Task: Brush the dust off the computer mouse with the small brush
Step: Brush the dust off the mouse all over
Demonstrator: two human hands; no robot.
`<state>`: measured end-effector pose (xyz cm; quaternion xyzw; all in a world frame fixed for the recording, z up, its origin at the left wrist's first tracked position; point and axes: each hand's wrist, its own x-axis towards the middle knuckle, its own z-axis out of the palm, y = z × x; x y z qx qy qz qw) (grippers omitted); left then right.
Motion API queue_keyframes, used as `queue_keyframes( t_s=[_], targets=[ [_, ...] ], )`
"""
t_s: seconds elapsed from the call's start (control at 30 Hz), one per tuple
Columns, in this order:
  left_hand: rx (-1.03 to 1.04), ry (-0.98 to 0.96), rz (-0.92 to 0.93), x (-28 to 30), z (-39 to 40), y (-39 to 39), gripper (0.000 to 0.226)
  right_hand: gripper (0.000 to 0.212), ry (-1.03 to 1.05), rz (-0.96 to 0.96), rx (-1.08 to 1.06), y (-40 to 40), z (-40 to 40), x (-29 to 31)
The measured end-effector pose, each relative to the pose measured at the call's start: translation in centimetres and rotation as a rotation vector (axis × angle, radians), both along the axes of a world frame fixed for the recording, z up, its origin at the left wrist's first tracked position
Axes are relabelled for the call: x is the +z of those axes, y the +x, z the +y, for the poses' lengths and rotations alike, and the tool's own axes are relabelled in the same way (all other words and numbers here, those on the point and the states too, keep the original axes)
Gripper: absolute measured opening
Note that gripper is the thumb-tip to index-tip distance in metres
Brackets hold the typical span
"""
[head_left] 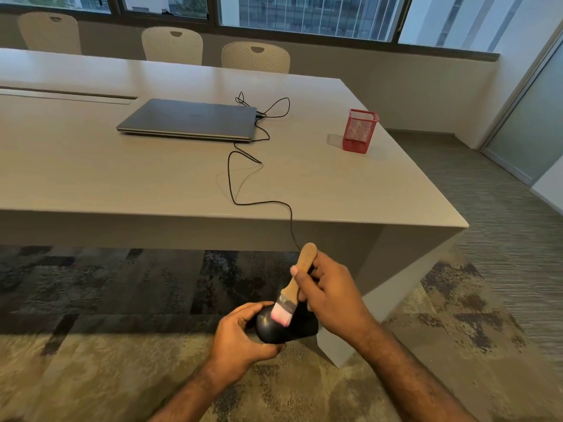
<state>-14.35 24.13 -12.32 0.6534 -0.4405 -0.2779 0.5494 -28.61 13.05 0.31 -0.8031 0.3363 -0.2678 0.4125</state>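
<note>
your left hand (240, 339) grips the black mouse (274, 325) off the table edge; your right hand (330, 300) pinches the brush (294, 287), bristles on its shell. brushing looks underway, other faces probably left. the cable (234, 190) runs to the laptop (189, 118).

Soft daylight from windows (304, 16), faint shadows on table (122, 172), wide-angle bending at edges, mild blur

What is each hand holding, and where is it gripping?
The left hand grips the black mouse around its rounded end. The right hand holds the small brush by its wooden handle, with the bristles on the mouse.
</note>
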Motion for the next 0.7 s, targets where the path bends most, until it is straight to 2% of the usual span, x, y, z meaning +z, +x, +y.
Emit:
queue_keyframes(
  t_s=[0.17, 0.23, 0.33, 0.5, 0.6, 0.7],
  targets=[
    [0.021, 0.005, 0.027, 0.6, 0.2, -0.3, 0.061, 0.016, -0.021, -0.124, -0.08, 0.0, 0.1, 0.3],
    [0.03, 0.017, 0.037, 0.7, 0.2, -0.4, 0.06, 0.019, -0.012, -0.052, -0.028, 0.2, 0.2, 0.2],
    [0.025, 0.03, 0.053, 0.8, 0.2, -0.5, 0.063, 0.02, -0.105, 0.012, -0.041, 0.4, 0.4, -0.1],
    [0.044, 0.041, 0.061, 1.1, 0.2, -0.7, 0.063, 0.015, -0.096, -0.134, -0.114, 0.8, 0.7, -0.2],
    [0.052, 0.072, 0.085, 1.3, 0.2, -0.9, 0.063, 0.014, -0.038, -0.038, -0.036, 1.5, 1.4, -0.7],
    [0.032, 0.098, 0.099, 1.6, 0.2, -1.0, 0.061, 0.019, -0.193, 0.069, -0.08, 2.1, 1.8, -1.5]
  ],
)
